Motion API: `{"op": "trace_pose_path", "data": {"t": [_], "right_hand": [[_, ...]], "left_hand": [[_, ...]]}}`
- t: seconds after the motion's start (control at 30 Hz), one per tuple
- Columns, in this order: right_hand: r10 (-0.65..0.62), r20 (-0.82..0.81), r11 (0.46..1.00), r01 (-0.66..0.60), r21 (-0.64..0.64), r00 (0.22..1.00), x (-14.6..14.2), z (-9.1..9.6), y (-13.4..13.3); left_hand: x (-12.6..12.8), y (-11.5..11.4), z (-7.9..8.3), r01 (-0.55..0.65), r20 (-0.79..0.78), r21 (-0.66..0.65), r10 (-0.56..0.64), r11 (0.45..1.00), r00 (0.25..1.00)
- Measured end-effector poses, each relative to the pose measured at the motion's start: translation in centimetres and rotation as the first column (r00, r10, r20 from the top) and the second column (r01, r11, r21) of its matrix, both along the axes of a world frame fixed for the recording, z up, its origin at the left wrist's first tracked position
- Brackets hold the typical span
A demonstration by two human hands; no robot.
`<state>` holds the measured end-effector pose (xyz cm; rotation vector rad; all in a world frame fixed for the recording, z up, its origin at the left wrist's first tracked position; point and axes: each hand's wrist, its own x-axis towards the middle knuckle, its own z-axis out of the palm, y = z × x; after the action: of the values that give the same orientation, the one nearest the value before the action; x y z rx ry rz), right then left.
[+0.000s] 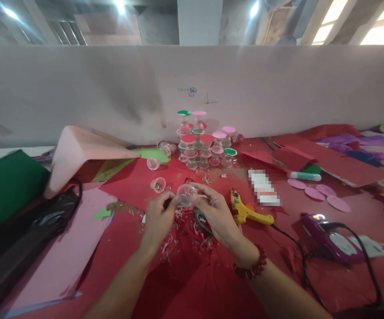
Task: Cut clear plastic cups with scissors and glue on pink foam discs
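Both my hands meet over the red table top and hold one small clear plastic cup (186,195) between their fingertips. My left hand (159,216) pinches its left side with curled fingers. My right hand (215,212), with a red bead bracelet (251,267) at the wrist, grips the right side. Two more clear cups (158,184) (153,163) lie loose on the red paper just behind. Paper shreds (178,237) are scattered under my hands.
A stack of finished cups with pink, red and green lids (205,141) stands at the wall. A yellow glue gun (247,212) lies right of my hands, then a purple device (327,237) with a black cable. Pink discs (323,191), a pink paper roll (79,153) and a black bag (29,230) lie around.
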<state>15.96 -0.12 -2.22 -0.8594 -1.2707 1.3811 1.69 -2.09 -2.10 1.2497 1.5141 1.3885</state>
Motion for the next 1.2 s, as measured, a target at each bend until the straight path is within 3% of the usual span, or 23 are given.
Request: {"op": "trace_pose_path", "data": {"t": [0.23, 0.43, 0.6, 0.7, 0.87, 1.03, 1.1, 1.2], "right_hand": [[-0.021, -0.058, 0.999, 0.023, 0.040, 0.998, -0.1, -0.2, -0.3], [-0.031, -0.271, 0.995, 0.004, -0.098, 0.962, -0.5, -0.1, -0.4], [-0.085, -0.403, 0.981, 0.005, -0.195, 0.911, -0.6, -0.2, -0.1], [-0.155, -0.467, 0.973, 0.053, -0.224, 0.870, -0.2, -0.3, 0.4], [-0.195, -0.516, 0.960, 0.055, -0.274, 0.834, 0.5, -0.2, 1.0], [-0.161, -0.521, 0.950, -0.012, -0.313, 0.838, 0.4, -0.2, 1.0], [-0.158, -0.512, 0.942, -0.026, -0.334, 0.844, 0.3, -0.2, 0.9], [-0.118, -0.504, 0.938, -0.070, -0.339, 0.855, 0.3, -0.1, 0.8]], "left_hand": [[0.7, -0.2, -0.1, 0.078, 0.239, 0.015, -0.079, 0.997, 0.968], [0.9, -0.1, -0.3, 0.095, 0.326, 0.014, -0.095, 0.995, 0.941], [0.8, -0.5, 0.0, 0.063, 0.031, 0.019, -0.063, 0.998, 0.997], [0.8, -0.7, 0.0, 0.095, -0.132, 0.002, -0.093, 0.996, 0.987], [0.6, -0.2, -0.2, 0.141, -0.087, -0.008, -0.141, 0.990, 0.986], [-0.1, 0.2, 0.0, 0.052, -0.253, 0.070, -0.032, 0.996, 0.967], [-0.1, 0.0, 0.1, 0.034, -0.188, 0.125, -0.010, 0.992, 0.982], [0.2, -0.4, 0.1, 0.120, 0.079, 0.127, -0.130, 0.985, 0.988]]}}
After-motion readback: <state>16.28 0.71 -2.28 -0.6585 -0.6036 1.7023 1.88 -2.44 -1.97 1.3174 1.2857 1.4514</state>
